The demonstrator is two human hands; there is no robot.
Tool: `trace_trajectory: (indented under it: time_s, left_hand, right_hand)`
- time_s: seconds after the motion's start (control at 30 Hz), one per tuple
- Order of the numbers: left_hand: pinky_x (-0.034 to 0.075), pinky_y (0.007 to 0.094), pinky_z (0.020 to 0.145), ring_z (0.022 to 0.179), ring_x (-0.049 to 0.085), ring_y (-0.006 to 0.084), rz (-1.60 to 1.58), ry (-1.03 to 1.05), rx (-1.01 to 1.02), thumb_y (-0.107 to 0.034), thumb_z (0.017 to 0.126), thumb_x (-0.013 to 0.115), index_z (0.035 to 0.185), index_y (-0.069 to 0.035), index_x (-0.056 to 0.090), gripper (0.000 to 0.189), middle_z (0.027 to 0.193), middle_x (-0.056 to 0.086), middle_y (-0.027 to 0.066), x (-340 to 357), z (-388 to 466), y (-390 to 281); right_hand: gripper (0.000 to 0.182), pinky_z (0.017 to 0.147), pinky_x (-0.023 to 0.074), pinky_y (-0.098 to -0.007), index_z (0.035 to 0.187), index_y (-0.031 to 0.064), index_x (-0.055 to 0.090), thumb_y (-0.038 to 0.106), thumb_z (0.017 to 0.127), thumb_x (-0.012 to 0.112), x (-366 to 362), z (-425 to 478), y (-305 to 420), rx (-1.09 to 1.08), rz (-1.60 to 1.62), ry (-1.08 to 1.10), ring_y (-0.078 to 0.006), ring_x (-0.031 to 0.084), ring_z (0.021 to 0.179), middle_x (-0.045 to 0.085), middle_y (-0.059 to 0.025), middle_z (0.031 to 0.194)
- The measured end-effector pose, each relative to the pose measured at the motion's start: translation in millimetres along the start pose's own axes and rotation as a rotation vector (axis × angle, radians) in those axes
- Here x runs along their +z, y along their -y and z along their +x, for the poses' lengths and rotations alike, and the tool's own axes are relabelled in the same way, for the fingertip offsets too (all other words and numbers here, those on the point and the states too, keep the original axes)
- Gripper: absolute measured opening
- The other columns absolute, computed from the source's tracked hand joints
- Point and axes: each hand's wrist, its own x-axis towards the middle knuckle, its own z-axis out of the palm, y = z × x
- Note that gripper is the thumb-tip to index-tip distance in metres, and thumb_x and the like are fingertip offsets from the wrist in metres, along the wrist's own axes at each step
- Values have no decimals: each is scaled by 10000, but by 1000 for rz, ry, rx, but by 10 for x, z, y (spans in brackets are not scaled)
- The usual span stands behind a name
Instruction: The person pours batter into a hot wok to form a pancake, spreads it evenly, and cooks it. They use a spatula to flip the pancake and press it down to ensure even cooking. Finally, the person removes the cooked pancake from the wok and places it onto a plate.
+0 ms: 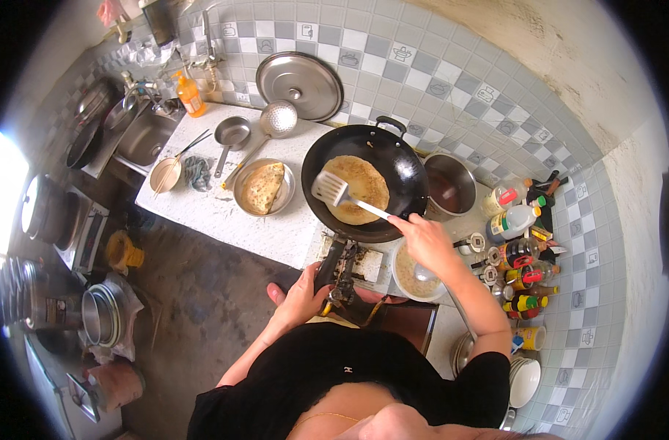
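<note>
My right hand (429, 242) grips the handle of a slotted metal spatula (330, 188). The spatula's blade rests over the left part of a round, browned pancake (365, 181), which lies flat inside a black wok (406, 181). At the wok's near side, my left hand (304, 297) is closed around its dark handle (330, 264). Left of the wok, a metal plate (288, 193) holds a folded pancake (264, 186). To the right of the handle stands a bowl of pale batter (406, 272) with a ladle in it, partly hidden by my right forearm.
A steel pot (450, 184) with reddish liquid stands right of the wok. Several bottles (513, 220) line the tiled wall. Leftward on the white counter (202, 212) are a skimmer (278, 119), a small saucepan (232, 132), a bowl with chopsticks (165, 176) and a cloth (198, 172). A sink (147, 135) lies beyond.
</note>
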Motion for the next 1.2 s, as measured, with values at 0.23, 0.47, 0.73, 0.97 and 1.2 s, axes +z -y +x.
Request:
trace_trajectory:
  time_s: [0.23,0.47,0.73,0.97,1.2]
  left_hand:
    - [451,446,973,1177,566,425,49,-10,-34,-209,914,650,1371,36,364,592,1241,579,306,17,-11,98]
    - [408,468,960,1180,578,396,-17,-34,-8,-257,920,656,1391,-18,370,601,1231,605,270,97,70,230]
    - [463,437,920,1074,607,386,-10,-22,0,-234,920,654,1376,11,365,593,1198,609,257,2,31,186]
    - [483,431,881,1038,611,390,-35,-39,29,-203,908,668,1367,15,377,586,1186,613,243,51,58,246]
    - [409,471,878,994,653,293,-28,-88,-7,-279,914,666,1410,-89,386,600,1210,631,168,38,-32,196]
  right_hand:
    - [363,632,524,-393,1166,146,666,72,819,589,-773,-378,-291,-85,-436,192,-279,670,751,614,-114,830]
    - [128,634,557,-358,937,86,663,95,849,570,-348,406,-755,110,-650,-24,-261,686,773,636,-108,853]
    - [144,610,558,-350,958,86,683,109,870,571,-361,417,-663,93,-702,37,-248,685,749,633,-106,863]
    - [320,651,544,-406,1169,110,662,91,859,584,-415,402,-707,49,-408,1,-319,681,756,640,-153,841]
    - [377,754,528,-457,1186,174,675,46,858,538,-256,475,-875,174,-147,117,-343,664,893,691,-171,938]
